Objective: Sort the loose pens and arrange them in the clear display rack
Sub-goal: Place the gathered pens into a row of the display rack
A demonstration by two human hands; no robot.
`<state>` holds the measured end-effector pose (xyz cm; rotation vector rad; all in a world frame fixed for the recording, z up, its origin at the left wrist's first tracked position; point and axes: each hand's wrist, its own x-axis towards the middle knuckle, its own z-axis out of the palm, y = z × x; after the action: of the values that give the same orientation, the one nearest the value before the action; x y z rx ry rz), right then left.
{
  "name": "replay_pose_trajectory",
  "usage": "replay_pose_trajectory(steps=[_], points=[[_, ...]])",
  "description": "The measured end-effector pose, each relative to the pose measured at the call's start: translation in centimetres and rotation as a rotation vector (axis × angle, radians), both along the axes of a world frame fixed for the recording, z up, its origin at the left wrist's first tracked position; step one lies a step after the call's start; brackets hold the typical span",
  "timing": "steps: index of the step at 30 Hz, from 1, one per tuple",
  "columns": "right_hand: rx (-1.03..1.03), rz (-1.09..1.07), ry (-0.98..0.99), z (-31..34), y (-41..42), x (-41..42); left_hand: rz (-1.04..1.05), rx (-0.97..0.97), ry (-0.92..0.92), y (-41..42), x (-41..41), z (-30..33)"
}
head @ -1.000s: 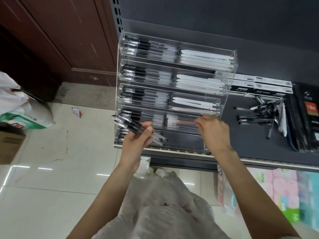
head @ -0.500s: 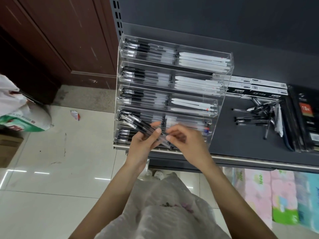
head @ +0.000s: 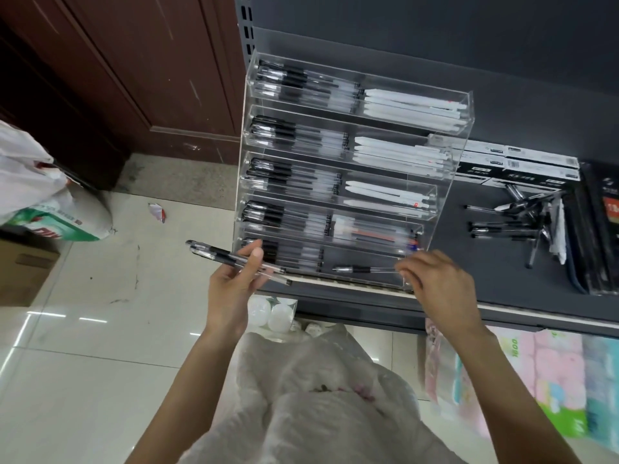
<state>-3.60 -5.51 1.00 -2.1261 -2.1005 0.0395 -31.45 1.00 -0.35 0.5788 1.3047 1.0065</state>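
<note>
A clear tiered display rack (head: 462,135) stands on the dark shelf, its left compartments filled with black-capped pens and its right ones with white pens. My left hand (head: 234,283) grips a small bundle of black-capped clear pens (head: 231,259) just left of the rack's lowest tier. My right hand (head: 432,283) pinches the end of one black pen (head: 361,269), which lies in the lowest tier's right compartment. A heap of loose pens (head: 516,217) lies on the shelf to the right of the rack.
Boxed pen packs (head: 522,165) and dark packets (head: 603,226) sit at the shelf's right. The shelf edge (head: 502,308) runs below the rack. White plastic bags (head: 318,390) bulge under my arms, packaged goods (head: 536,370) are stacked below, and a sack (head: 63,219) stands on the tiled floor.
My right hand took one pen from the bundle in my left hand and carried it right into the lowest tier. My left hand shifted slightly left with the other pens.
</note>
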Motion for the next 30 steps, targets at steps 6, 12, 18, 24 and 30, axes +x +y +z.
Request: replay_pose_trajectory(steps=[6,12,18,24,30], points=[[-0.303,0.109,-0.289,-1.3,1.8,-1.6,-0.016,-0.016,0.011,-0.7,0.3,-0.4],[-0.629,0.213,-0.265,-1.3,4.7,-1.1,-0.096,-0.021,0.004,-1.2,1.9,-0.1],[-0.388,0.148,0.148,0.5,3.7,-2.8,-0.161,0.012,0.016,-1.3,3.7,0.2],[-0.303,-0.076,0.836,2.2,2.2,-8.4,-0.275,0.055,-0.021,-1.6,5.1,0.3],[-0.339,-0.043,0.778,2.0,1.4,-6.1,-0.382,0.069,-0.030,-1.8,5.7,0.5]])
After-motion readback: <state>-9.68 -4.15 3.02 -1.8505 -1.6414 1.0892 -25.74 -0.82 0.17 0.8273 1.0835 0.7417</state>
